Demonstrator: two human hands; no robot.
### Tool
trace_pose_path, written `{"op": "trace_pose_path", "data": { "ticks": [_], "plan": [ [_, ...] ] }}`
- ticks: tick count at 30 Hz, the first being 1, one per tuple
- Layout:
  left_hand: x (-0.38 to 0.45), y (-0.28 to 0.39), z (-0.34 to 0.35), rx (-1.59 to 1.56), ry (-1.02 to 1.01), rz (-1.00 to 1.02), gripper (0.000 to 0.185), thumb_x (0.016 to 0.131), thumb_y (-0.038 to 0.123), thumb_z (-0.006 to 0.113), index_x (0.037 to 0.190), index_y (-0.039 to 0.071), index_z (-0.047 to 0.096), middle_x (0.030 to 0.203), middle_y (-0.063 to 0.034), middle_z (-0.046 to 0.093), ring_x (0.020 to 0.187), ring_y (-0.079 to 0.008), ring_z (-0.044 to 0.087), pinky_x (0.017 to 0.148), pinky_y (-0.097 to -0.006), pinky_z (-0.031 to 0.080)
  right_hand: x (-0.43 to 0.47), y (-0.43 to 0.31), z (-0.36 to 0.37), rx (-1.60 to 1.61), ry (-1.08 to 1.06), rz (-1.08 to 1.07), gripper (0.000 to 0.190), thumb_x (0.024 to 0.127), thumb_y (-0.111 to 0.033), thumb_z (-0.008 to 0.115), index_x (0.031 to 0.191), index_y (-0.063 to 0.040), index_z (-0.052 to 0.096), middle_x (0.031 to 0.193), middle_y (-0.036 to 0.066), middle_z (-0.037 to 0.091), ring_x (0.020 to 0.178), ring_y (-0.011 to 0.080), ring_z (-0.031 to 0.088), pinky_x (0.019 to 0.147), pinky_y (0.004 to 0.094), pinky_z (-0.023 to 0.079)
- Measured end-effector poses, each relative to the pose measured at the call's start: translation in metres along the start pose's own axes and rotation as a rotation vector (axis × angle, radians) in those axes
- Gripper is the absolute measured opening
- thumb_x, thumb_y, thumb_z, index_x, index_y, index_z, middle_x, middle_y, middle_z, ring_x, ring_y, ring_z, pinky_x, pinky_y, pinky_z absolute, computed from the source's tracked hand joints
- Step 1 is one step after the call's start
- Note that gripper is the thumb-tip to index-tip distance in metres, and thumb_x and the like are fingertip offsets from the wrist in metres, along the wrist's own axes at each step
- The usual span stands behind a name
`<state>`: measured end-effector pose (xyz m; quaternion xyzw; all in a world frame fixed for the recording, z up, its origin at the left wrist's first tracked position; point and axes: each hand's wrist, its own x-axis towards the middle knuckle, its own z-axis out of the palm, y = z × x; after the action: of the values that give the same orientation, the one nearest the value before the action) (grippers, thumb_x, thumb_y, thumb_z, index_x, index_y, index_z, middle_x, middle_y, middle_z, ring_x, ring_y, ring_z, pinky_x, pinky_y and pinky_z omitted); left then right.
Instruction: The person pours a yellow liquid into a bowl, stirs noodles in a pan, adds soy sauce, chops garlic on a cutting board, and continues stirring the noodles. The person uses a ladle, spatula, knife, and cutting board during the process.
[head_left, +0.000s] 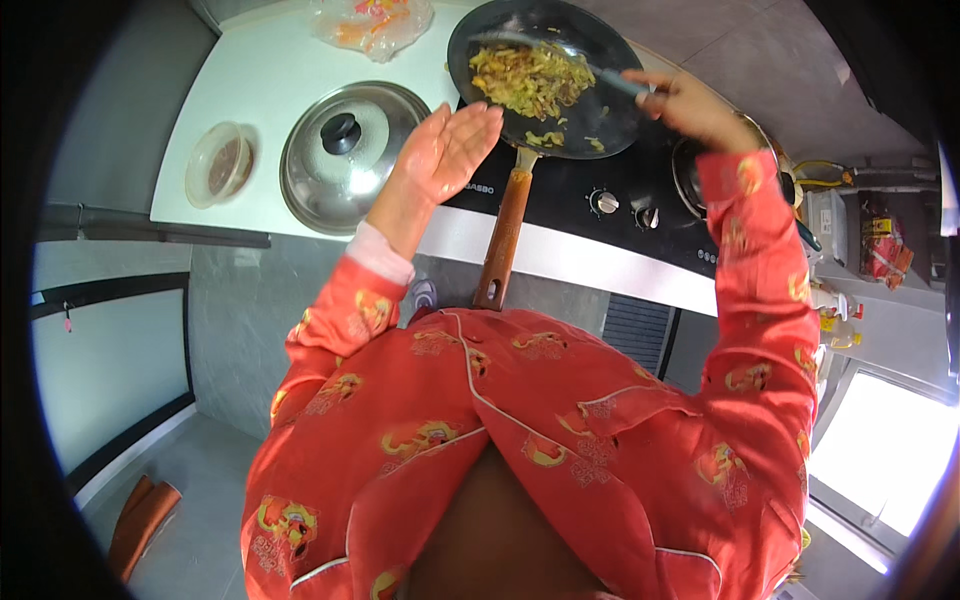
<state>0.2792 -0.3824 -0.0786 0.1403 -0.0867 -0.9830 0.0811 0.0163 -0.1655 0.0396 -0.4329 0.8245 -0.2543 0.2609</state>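
Note:
My right hand (690, 105) grips the handle of a spatula (624, 81) whose blurred blade reaches over the chopped, cooked food (532, 79) in a dark wok (622, 124). The food looks yellow-green with some brown bits, and a few pieces lie apart on the wok's near side. The wok sits on a black gas stove, its wooden handle (507, 232) pointing toward my body. My left hand (454, 150) is held palm up with fingers extended, near the wok's left rim. Nothing lies in that palm, which looks wet.
A domed metal lid (356, 184) with a black knob rests on the white counter (259, 97), beside a clear plastic container (217, 165). Behind them is a plastic bag (373, 26). A second pan (684, 176) stands right of the stove knobs (604, 202), partly behind my right forearm.

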Motion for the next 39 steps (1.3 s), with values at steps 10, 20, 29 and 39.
{"op": "trace_pose_path", "data": {
  "ticks": [10, 20, 29, 39],
  "plan": [
    [0.127, 0.003, 0.052, 0.372, 0.112, 0.51, 0.035, 0.091, -0.007, 0.045, 0.126, -0.006, 0.039, 0.114, -0.0231, 0.054, 0.106, -0.0352, 0.058, 0.101, -0.0406, 0.047, -0.111, -0.045, 0.091, 0.471, 0.547, 0.222, 0.041, 0.09, -0.017, 0.057, 0.128, -0.003, 0.053, 0.082, 0.011, 0.064, 0.066, 0.0179, 0.059, 0.067, 0.0295, 0.048],
    [0.164, -0.056, 0.088, 0.541, 0.667, 0.387, 0.025, 0.088, 0.006, 0.05, 0.112, -0.001, 0.054, 0.102, -0.0127, 0.06, 0.084, -0.0258, 0.06, 0.068, -0.0396, 0.051, -0.057, -0.084, 0.157, 0.083, 0.697, -0.008, 0.042, 0.089, -0.01, 0.05, 0.127, 0.007, 0.047, 0.091, 0.028, 0.062, 0.086, 0.0426, 0.06, 0.078, 0.046, 0.048],
    [0.148, -0.035, 0.104, 0.52, 0.501, 0.267, 0.05, 0.098, 0.034, 0.044, 0.131, -0.003, 0.044, 0.138, -0.0121, 0.045, 0.119, -0.0275, 0.05, 0.093, -0.052, 0.044, -0.049, -0.035, 0.161, -0.027, 0.771, 0.027, 0.037, 0.088, -0.011, 0.05, 0.121, 0.004, 0.053, 0.082, 0.024, 0.063, 0.079, 0.0406, 0.06, 0.073, 0.0464, 0.049],
    [0.116, -0.008, 0.124, 0.238, 0.483, 0.557, 0.052, 0.098, 0.041, 0.038, 0.131, 0.002, 0.044, 0.137, -0.0143, 0.044, 0.13, -0.0228, 0.038, 0.108, -0.0366, 0.028, -0.048, -0.011, 0.147, -0.225, 0.555, 0.112, 0.041, 0.083, -0.01, 0.05, 0.122, 0.001, 0.054, 0.083, 0.028, 0.063, 0.078, 0.0357, 0.065, 0.066, 0.0438, 0.054]
  ]
}}
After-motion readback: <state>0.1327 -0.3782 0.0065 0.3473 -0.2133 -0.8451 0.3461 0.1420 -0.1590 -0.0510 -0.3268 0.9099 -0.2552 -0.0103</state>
